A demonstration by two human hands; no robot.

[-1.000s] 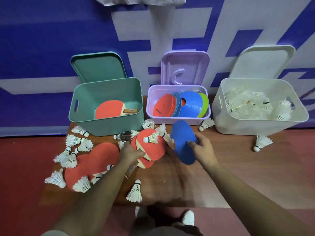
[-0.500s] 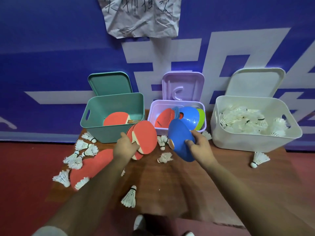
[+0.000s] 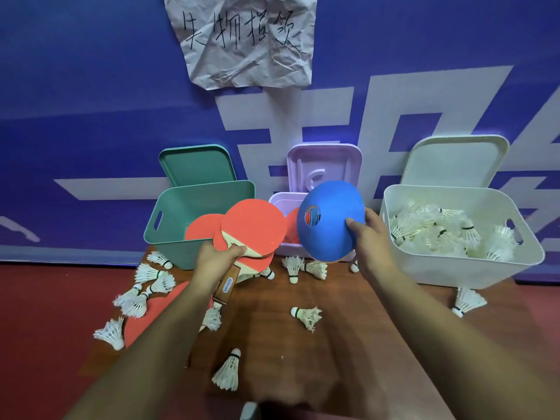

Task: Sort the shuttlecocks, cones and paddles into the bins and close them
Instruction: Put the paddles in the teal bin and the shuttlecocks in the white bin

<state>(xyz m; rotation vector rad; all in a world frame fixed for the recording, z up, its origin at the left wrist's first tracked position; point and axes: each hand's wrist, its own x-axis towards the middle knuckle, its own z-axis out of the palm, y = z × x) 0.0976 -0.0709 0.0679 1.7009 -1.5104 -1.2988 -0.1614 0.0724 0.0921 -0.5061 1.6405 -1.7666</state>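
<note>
Left hand (image 3: pixel 216 258): arm stretched forward, fingers wrapped round the handles of two stacked red paddles (image 3: pixel 253 230), blades raised in front of the green bin's right side.
Right hand (image 3: pixel 368 237): arm stretched forward, thumb and fingers pinching the rim of a blue cone (image 3: pixel 328 221), tilted up in front of the purple bin.
Green bin (image 3: pixel 169 225): far left, lid propped open behind, one red paddle inside.
Purple bin (image 3: pixel 280 201): middle, lid upright, mostly hidden by the cone.
White bin (image 3: pixel 472 268): far right, lid open, full of feathered shuttlecocks.
Surface (image 3: pixel 348 344): dark wood grain, strewn with white shuttlecocks (image 3: pixel 306 317), most at the left; another red paddle (image 3: pixel 142 318) lies near left.
Room: red floor (image 3: pixel 45 313); blue wall banner (image 3: pixel 91 86) with white shapes; crumpled handwritten paper (image 3: pixel 245 40) above.
</note>
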